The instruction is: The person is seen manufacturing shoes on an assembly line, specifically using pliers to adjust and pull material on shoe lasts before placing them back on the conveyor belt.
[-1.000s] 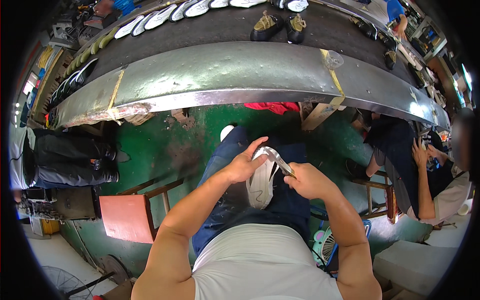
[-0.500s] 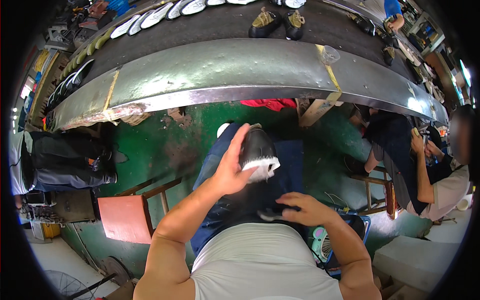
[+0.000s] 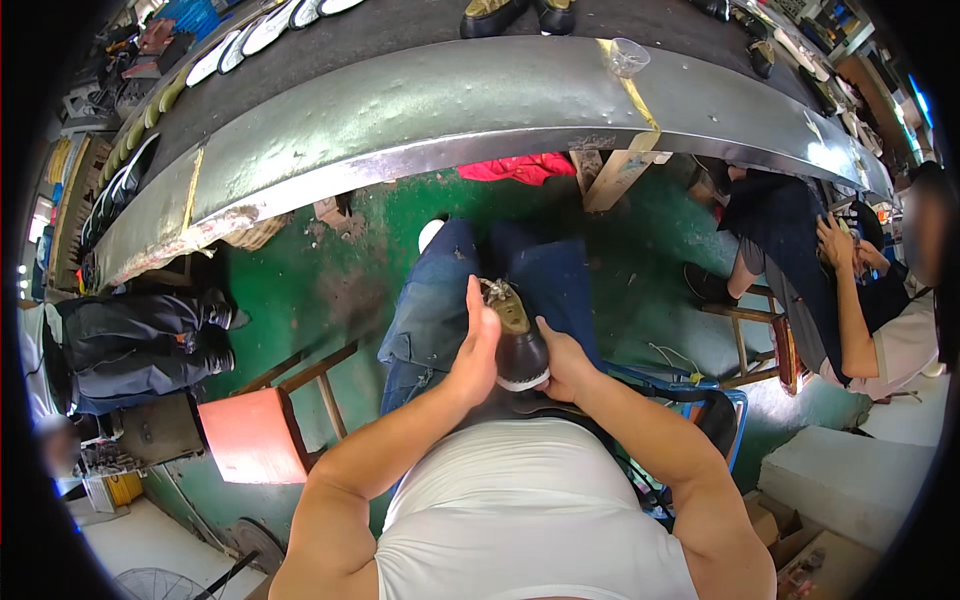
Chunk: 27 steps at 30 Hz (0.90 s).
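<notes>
Above my lap, a shoe [image 3: 518, 345] with an olive upper, tied laces, a black toe and a white edge along the toe end is held between my hands, toe facing my body. My left hand [image 3: 476, 352] lies along its left side, fingers stretched toward the laced end. From the right, my right hand [image 3: 565, 362] grips the toe part, its thumb along the side. The underside of the shoe and several of my right fingers are hidden.
A long bench with a metal edge [image 3: 400, 115] and dark belt runs ahead, carrying white soles [image 3: 268, 32] and olive-and-black shoes [image 3: 493, 16]. A clear cup [image 3: 627, 58] sits on the edge. An orange-topped stool [image 3: 255, 436] stands left. A seated co-worker [image 3: 850, 300] is at right.
The shoe has come down toward my body and turned, so its laced top shows. My right hand has moved up from my lap onto it. The view has shifted slightly.
</notes>
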Tool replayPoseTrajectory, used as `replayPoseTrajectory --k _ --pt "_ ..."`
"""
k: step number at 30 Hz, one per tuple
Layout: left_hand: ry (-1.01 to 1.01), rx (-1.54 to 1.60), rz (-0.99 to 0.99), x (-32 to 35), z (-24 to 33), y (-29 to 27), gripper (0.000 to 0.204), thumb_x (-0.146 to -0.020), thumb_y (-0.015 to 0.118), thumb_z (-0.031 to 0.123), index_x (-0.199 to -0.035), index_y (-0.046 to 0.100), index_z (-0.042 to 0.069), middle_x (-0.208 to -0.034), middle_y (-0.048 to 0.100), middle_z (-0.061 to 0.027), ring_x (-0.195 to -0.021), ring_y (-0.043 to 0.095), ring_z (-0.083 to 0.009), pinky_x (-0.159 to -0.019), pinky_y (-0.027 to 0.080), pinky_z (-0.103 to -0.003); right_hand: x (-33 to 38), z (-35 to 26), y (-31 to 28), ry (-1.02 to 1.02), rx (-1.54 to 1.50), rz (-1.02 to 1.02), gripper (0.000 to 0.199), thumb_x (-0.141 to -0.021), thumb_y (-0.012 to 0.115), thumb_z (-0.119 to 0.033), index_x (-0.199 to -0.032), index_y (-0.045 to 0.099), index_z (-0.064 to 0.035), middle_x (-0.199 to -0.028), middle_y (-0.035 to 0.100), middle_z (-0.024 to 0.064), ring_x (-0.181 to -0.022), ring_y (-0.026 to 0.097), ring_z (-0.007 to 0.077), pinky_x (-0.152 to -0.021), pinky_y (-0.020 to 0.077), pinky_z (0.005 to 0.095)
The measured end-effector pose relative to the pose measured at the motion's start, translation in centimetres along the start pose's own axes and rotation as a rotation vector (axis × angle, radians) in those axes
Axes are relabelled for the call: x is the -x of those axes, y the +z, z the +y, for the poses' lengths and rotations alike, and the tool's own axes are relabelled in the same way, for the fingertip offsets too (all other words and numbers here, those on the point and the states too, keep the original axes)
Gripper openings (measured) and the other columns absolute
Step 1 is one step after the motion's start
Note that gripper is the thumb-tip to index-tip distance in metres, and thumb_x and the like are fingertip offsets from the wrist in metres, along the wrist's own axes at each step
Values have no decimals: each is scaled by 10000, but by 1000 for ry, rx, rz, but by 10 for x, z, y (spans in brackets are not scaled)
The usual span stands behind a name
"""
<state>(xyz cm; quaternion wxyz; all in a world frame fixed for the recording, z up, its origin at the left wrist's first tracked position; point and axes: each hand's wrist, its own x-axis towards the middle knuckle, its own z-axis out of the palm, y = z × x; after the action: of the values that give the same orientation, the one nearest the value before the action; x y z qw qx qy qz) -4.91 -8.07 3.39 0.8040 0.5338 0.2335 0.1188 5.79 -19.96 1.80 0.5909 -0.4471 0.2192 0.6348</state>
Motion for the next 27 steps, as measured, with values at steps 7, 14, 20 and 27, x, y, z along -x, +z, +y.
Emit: replayPoseTrajectory --k 7,14,20,27 --pt "103 78 205 -6 -13 11 709 -1080 281 492 -1599 65 59 -1578 308 -127 -1425 345 -227 -1188 257 -341 26 1 29 12 95 139 408 -1068 361 -483 -994 559 -134 -739 556 19 -493 471 139 -373 274 266" --pt "369 -383 -133 -23 -25 -19 878 -994 560 348 -1561 18 -47 -1618 105 -277 -1519 98 -396 -1209 173 -472 16 -37 12 36 107 64 389 -1076 360 -448 -969 549 -125 -687 515 9 -443 399 128 -365 221 259" --pt "539 -916 -317 -54 3 -38 1028 -711 727 -58 -1527 101 -46 -1567 103 -383 -1460 164 -538 -1205 225 -524 -1 -54 -7 -15 429 -76 460 -1082 333 -438 -960 571 -65 -728 589 65 -533 568 197 -471 450 392" --pt "446 -913 -328 -71 1 -51 1009 -723 639 -136 -1535 52 -14 -1575 148 -349 -1472 206 -478 -1207 280 -464 26 -100 10 -1246 1257 -102 621 -893 718 -339 -1368 479 -19 -1210 636 187 -1066 648 331 -879 540 403"
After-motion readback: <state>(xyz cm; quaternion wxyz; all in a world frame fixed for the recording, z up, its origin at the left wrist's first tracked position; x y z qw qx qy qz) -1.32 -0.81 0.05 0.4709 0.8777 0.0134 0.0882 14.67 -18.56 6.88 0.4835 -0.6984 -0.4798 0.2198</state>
